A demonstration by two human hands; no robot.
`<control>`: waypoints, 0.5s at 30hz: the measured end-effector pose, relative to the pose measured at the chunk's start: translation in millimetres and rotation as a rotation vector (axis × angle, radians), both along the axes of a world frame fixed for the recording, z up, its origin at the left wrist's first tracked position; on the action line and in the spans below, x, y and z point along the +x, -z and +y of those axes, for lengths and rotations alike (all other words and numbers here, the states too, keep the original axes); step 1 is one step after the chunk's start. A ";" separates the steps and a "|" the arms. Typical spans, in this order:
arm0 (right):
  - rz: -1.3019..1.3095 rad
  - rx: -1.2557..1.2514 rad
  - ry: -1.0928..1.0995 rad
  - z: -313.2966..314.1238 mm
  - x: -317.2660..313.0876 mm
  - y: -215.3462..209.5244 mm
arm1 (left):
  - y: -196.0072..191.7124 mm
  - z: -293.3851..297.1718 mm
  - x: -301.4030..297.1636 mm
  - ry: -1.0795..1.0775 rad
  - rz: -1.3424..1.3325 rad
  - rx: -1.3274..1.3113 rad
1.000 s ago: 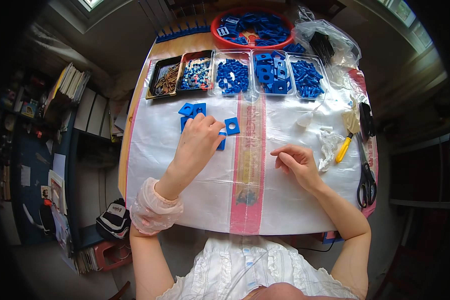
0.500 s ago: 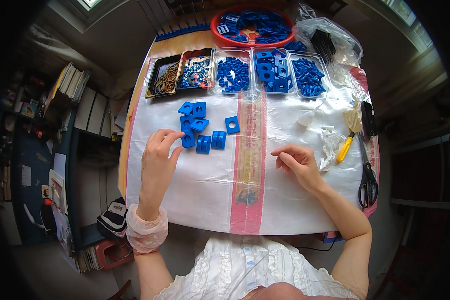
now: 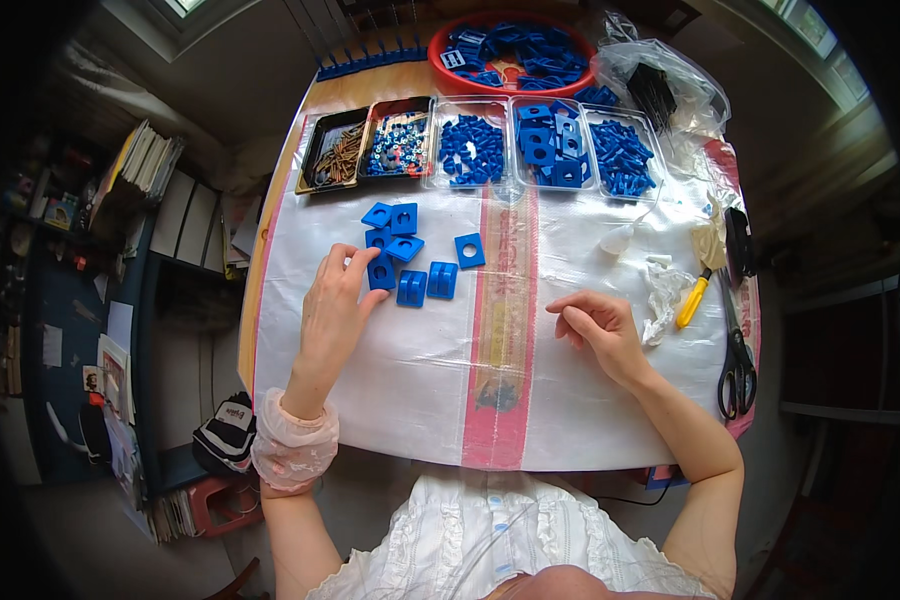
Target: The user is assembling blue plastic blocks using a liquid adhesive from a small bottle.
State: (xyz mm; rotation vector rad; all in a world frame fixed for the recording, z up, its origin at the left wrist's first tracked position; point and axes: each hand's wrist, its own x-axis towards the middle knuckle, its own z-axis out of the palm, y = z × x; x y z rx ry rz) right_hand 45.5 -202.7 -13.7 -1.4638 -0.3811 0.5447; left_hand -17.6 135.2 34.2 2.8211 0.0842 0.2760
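Observation:
My left hand reaches in from the left to a small group of blue plastic pieces. Its thumb and fingertips close on the edges of a blue square plate with a round hole, which still lies on the table. Several similar plates lie just beyond, some overlapping, among them a tilted plate. To the right are two ridged blue pieces and a single holed plate. My right hand rests over the white sheet with its fingers loosely bent and apart, holding nothing.
Along the back stand trays of brass-coloured screws, small metal nuts and blue parts. Behind them is a red basin of blue pieces. At the right lie a yellow-handled tool, black scissors and crumpled paper.
My left hand has moved slightly up and right, and its fingers have come onto the nearest holed plate. The right hand stays as it was. The whole view has shifted a little.

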 end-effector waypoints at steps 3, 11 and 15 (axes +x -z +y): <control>-0.002 0.001 0.005 0.6 -0.2 -0.5 | -0.2 1.1 4.7 -0.001 -0.008 0.024; -0.003 0.024 0.009 1.8 -0.6 -0.5 | 1.1 10.3 16.0 0.007 -0.008 0.048; 0.000 0.032 0.009 1.7 -0.7 -0.9 | -2.1 6.7 6.5 0.039 0.010 0.079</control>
